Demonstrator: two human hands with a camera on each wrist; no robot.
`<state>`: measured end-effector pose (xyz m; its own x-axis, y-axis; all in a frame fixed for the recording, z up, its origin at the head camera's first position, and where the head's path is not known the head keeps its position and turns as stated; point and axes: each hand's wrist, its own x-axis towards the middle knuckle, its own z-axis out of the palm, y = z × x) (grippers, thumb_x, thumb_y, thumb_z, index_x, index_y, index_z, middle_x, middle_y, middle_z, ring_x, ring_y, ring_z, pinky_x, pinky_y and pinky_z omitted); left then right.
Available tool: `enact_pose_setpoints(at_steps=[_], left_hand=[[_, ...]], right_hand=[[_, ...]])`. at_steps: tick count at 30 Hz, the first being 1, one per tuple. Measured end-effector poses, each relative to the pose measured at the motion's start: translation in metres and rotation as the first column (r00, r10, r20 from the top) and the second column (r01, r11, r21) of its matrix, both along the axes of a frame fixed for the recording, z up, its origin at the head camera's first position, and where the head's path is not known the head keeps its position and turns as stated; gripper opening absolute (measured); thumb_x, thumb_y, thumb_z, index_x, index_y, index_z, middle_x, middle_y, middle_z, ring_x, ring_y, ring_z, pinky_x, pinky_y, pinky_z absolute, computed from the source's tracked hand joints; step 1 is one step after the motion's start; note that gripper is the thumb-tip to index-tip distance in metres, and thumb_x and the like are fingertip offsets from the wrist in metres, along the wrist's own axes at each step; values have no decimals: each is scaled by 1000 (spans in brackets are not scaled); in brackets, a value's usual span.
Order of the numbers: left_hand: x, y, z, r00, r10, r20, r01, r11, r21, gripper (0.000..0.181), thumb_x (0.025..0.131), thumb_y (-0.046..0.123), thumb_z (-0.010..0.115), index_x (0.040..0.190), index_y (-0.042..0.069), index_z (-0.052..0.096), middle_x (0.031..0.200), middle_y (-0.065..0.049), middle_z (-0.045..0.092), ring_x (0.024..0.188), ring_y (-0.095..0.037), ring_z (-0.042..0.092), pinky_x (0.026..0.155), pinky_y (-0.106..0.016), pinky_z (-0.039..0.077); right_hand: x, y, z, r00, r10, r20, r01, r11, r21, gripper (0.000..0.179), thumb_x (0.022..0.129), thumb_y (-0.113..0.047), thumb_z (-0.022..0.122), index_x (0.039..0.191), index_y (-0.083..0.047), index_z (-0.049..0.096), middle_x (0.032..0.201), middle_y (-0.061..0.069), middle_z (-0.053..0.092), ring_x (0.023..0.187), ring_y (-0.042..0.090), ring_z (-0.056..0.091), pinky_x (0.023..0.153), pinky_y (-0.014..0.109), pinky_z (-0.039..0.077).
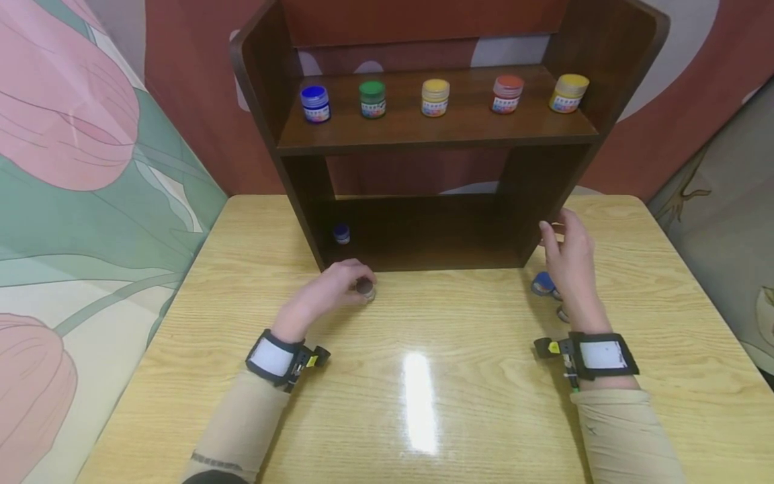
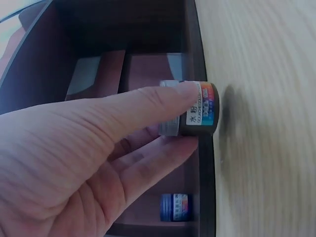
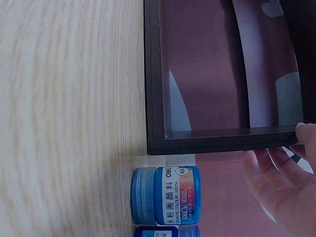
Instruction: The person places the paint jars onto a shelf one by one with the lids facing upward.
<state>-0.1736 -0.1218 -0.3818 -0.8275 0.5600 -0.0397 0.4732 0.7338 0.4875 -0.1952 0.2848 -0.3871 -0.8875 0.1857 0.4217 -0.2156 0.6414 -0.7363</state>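
Observation:
Just in front of the shelf's lower left corner, my left hand point(image 1: 329, 289) pinches a small dark paint jar point(image 2: 200, 111) with a clear lid between thumb and fingers. The jar is close to the tabletop; its label faces the left wrist camera. My right hand point(image 1: 571, 259) holds the right side panel of the dark brown shelf point(image 1: 438, 142), thumb at the front edge and fingers along the outer side. Beside that hand, a blue paint jar point(image 3: 180, 195) stands on the table, with a darker blue jar point(image 3: 158, 231) partly cut off next to it.
On the upper board stand a blue jar point(image 1: 316, 105), a green jar point(image 1: 372, 100), a yellow jar point(image 1: 435, 98), a red jar point(image 1: 507, 94) and another yellow jar point(image 1: 568, 93). A small dark blue jar point(image 1: 341, 234) sits at the lower board's left. The wooden table point(image 1: 471, 376) extends forward.

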Motion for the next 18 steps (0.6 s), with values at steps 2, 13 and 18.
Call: enact_pose_setpoints(at_steps=[2,13,18], left_hand=[[0,2,-2,1000,1,-6,-1,1000,-20,33,85,9,78,117,7,69,115,-7,68,102,-19,61,92,-35,57],[2,6,-4,1000,19,-5,-19,996,-83,40,83,11,81,121,9,67,117,-7,68,105,-20,62,94,-36,57],[6,8,-4,999,39,16,-36,992,-124,50,80,11,83,126,12,63,119,-7,65,107,-21,62,96,-38,56]], right_hand=[[0,0,-1,1000,1,0,-1,1000,-2,41,105,-24,47,136,3,50,129,24,58,114,39,62,68,-7,39],[0,0,0,1000,5,1,-5,1000,-8,41,105,-24,47,136,3,50,128,24,58,114,38,62,69,-7,40],[0,0,0,1000,7,4,-7,1000,-4,41,105,-24,47,136,3,50,129,24,58,114,38,62,69,-7,39]])
